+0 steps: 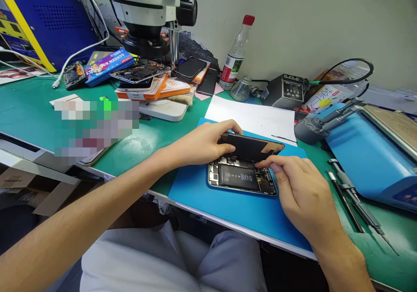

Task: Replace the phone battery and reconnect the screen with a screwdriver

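On the blue rectangular rubber work mat (195, 192), at the front edge of the green bench surface (32, 109), an opened metal-framed smartphone body (215, 175) lies flat, its black rectangular battery (239, 177) and circuit boards exposed. A black glass display panel (250, 146) is held tilted above the far long edge of the body, raised like a lid; whether a flex cable joins the two cannot be told. The left hand (202, 144) is closed on the left end of the panel, fingers over its upper edge. The right hand (299, 192) pinches the right end at its near edge between thumb and forefinger. The hands are apart, one at each end. Judged from this posture, the step is best done by supporting the panel evenly at both ends, holding the tilt shallow, and avoiding twist or pull away from the body, since strain along the hinge edge could damage connections. Fingertips should stay off the boards. Slim dark hand tools (352, 196) lie on the bench to the right, well apart from the phone; a white paper sheet (254, 116) lies just behind the mat.
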The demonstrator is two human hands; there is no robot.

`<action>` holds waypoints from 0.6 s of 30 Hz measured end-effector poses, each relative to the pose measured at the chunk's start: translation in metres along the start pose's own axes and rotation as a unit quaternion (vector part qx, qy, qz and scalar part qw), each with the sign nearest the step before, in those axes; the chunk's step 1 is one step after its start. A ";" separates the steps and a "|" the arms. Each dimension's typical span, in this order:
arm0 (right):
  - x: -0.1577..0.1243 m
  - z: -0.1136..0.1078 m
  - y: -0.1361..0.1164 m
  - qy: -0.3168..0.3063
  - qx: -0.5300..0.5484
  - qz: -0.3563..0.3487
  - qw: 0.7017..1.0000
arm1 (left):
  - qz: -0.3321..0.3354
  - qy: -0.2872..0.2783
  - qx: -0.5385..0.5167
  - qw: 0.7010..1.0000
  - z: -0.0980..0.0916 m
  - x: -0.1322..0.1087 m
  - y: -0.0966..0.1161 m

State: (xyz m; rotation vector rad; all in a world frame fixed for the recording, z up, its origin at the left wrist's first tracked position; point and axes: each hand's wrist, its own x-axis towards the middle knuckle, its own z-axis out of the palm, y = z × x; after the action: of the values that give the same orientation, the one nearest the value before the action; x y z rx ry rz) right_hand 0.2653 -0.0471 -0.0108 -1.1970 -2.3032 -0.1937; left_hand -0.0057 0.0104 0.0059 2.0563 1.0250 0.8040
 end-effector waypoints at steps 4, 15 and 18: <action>0.003 -0.004 -0.002 -0.011 -0.008 -0.007 1.000 | 0.003 0.000 0.003 1.000 0.000 0.000 0.000; 0.004 -0.007 -0.010 0.052 0.029 0.004 0.998 | -0.027 -0.018 -0.008 0.999 0.000 -0.002 0.001; 0.003 -0.009 -0.016 0.160 0.067 0.070 0.982 | -0.033 -0.029 -0.007 0.999 -0.001 -0.003 0.005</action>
State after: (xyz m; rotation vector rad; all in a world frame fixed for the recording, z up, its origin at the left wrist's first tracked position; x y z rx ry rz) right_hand 0.2545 -0.0582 -0.0002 -1.1622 -1.9162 -0.1635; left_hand -0.0056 0.0055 0.0098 2.0118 1.0469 0.7128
